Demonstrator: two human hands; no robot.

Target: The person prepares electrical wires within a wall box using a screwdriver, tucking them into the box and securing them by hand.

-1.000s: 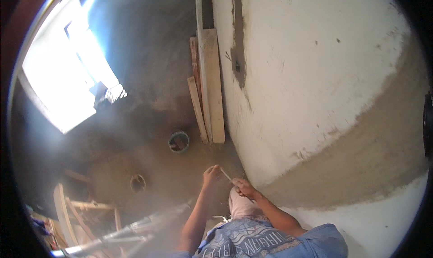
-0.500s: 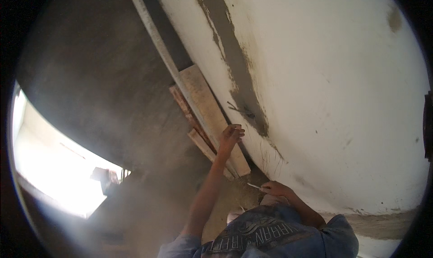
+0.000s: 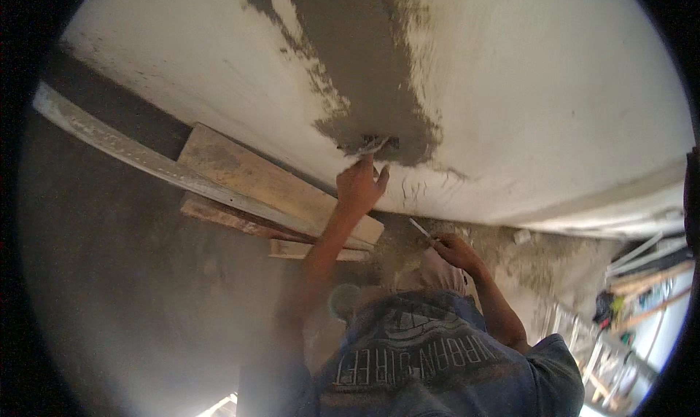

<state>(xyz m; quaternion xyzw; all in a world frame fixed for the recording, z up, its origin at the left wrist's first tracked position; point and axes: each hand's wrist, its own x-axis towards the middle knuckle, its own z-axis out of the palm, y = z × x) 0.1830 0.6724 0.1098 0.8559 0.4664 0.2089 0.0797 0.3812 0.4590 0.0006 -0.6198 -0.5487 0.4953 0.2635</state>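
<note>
- While the left hand (image 3: 359,189) reaches up to the lower end of the grey patch (image 3: 357,67), its grip is part open: index finger out at the thin wires (image 3: 370,148), thumb spread away. Contact likely; can't tell if anything is pinched.
- Right hand (image 3: 456,251), below the patch and to its right: grip closed round the rear of a slim tool (image 3: 419,228), narrow pale end pointing up toward the patch, clear of the wall.
- Wires: at the patch's lower end, by a dark spot (image 3: 394,143). Should be light, bendy, a bit springy; may break if bent hard. Take hold near the root, thumb plus fingertip. Probably gritty, not slippery.
- Tool: looks light, stiff; hold at the rear.
- White wall (image 3: 525,96) both sides of the patch.
- Below and left of the patch, along the wall's foot: wide board (image 3: 251,178), long pale bar (image 3: 131,146), reddish board (image 3: 230,216), short board (image 3: 292,250).
- Below and right of the patch: small pale chunk (image 3: 522,236) on the floor (image 3: 576,260).
</note>
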